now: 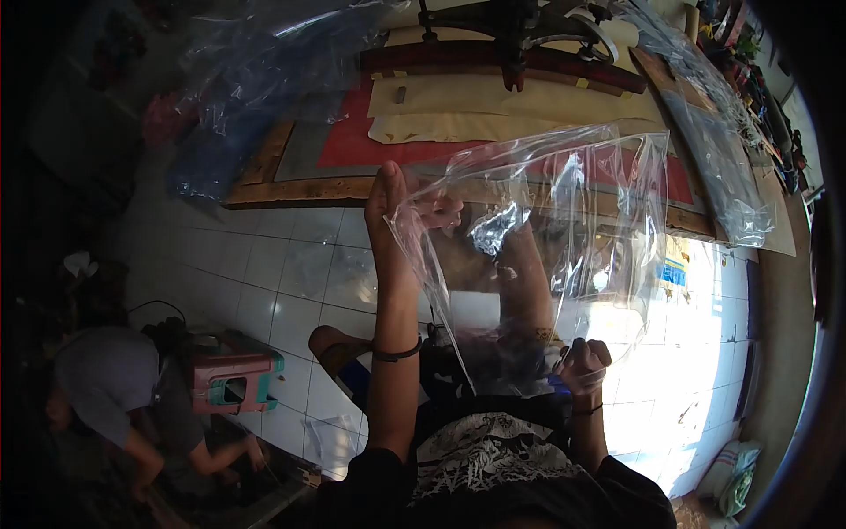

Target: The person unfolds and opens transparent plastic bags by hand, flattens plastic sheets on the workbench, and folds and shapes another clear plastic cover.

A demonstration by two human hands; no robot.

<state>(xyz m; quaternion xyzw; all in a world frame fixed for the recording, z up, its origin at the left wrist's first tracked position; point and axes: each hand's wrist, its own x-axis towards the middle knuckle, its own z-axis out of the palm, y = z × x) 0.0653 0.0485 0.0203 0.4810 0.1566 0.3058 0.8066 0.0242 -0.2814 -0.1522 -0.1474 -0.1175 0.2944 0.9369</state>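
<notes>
A large clear plastic sheet [564, 247] is stretched between my two hands, above my lap. My left hand [410, 201] is raised at the sheet's upper left edge, thumb up, with its fingers around the plastic. Lower right, my right hand [585, 366] is closed on the sheet's bottom corner, with something small and blue beside it. Through the plastic my leg and the floor show. Beyond the sheet is a wooden-edged table [308, 190] with a red sheet [352, 132] and tan sheets [432, 126] on it.
A dark metal press [520, 44] stands at the table's back. Clear plastic [238, 106] hangs over the table's left end, and more lies along the right [723, 167]. A co-worker [115, 379] bends down at lower left beside a pink and green stool [233, 379].
</notes>
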